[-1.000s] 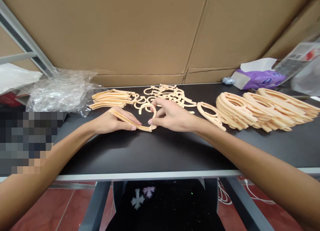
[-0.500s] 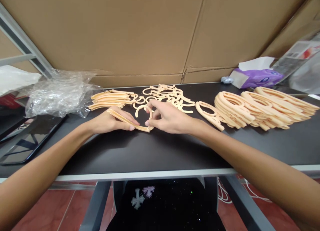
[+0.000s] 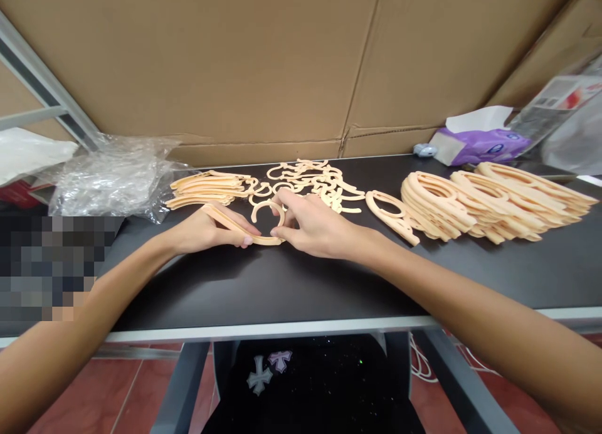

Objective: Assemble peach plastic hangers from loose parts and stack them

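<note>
L grip (image 3: pixel 202 231) pinches long pc (image 3: pixel 228 220), R grip (image 3: pixel 317 225) curved pc (image 3: pixel 281 215); loose pcs (image 3: pixel 333 192) just behind, pc stacks (image 3: pixel 491 214) R, plastic (image 3: pixel 110 180) L.

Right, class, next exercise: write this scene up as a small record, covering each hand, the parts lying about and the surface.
Left hand: grips a long curved strip
Right hand: pinches a C-shaped piece at the strip's right end
Join: too small to tell whether they interlock
Left: stacked strips, beside clear plastic wrapping
Centre, beyond hands: loose curved pieces
Right: overlapping looped pieces
Back right: purple tissue pack
Surface: black tabletop
</note>
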Motion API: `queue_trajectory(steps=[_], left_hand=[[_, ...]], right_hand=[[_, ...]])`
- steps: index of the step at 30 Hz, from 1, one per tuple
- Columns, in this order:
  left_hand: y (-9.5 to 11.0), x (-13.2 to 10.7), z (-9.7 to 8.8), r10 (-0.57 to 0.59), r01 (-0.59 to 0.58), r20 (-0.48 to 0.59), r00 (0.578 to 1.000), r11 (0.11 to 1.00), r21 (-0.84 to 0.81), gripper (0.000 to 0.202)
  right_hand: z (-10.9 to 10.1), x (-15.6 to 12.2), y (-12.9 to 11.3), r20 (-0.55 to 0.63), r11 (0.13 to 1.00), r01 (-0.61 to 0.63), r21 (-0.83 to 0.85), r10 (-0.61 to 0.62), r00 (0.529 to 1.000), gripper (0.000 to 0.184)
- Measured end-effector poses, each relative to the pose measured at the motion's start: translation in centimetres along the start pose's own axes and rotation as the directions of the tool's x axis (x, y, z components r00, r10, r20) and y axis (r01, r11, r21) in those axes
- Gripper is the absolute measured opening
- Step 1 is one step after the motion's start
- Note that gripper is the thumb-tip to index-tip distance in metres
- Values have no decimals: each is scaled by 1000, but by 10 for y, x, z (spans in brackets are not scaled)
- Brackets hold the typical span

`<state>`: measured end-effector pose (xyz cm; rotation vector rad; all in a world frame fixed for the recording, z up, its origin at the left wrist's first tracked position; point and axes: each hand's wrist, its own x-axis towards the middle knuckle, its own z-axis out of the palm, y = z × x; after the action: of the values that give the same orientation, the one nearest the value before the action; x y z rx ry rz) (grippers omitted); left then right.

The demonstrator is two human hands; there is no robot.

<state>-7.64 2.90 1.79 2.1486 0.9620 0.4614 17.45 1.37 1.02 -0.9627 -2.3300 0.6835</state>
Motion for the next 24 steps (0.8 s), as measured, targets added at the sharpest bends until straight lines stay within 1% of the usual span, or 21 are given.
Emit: queue_trajectory(steps=[3, 6, 8, 10, 12, 14, 16, 18, 20, 22, 24], left_hand=[[0, 1, 0, -32, 31, -13, 999, 999, -25, 19], [0, 1, 1, -73, 70, -32, 997, 995, -70, 21], [0, 1, 1, -105, 101, -42, 994, 990, -99, 23], [1, 0, 1, -139, 132, -48, 989, 982, -132, 26], [2, 0, 1, -162, 153, -47, 986, 977, -151, 30], [3, 0, 2, -164, 156, -38, 986, 976, -153, 31], [2, 0, 2, -170, 162, -29, 985, 972, -172, 28], [-1, 0, 2, -167, 151, -37, 985, 951, -270, 28], [-4, 0, 2, -160, 113, -74, 984, 895, -431, 32], [-6, 1, 1, -166, 47, -156, 974, 817, -575, 36], [-6, 2, -1, -197, -27, -270, 942, 759, -650, 36]], right_hand=[[0, 0, 3, 1, 999, 21, 25, -21, 1000, 23], [-1, 1, 5, 7, 994, 28, 102, -29, 1000, 24], [-2, 1, 6, -9, 987, 18, 160, -16, 1000, 24], [-2, 3, 5, -60, 971, 7, 240, 8, 998, 24], [-2, 4, 4, -127, 931, 8, 364, 41, 991, 25], [-2, 6, 3, -177, 873, 18, 487, 79, 981, 27], [-3, 7, 3, -216, 830, 29, 557, 111, 970, 30], [-5, 9, 4, -276, 820, 39, 571, 147, 950, 31], [-8, 10, 6, -362, 828, 53, 559, 186, 913, 31], [-11, 11, 7, -442, 840, 58, 540, 225, 868, 30], [-13, 10, 8, -496, 860, 40, 509, 255, 830, 28]])
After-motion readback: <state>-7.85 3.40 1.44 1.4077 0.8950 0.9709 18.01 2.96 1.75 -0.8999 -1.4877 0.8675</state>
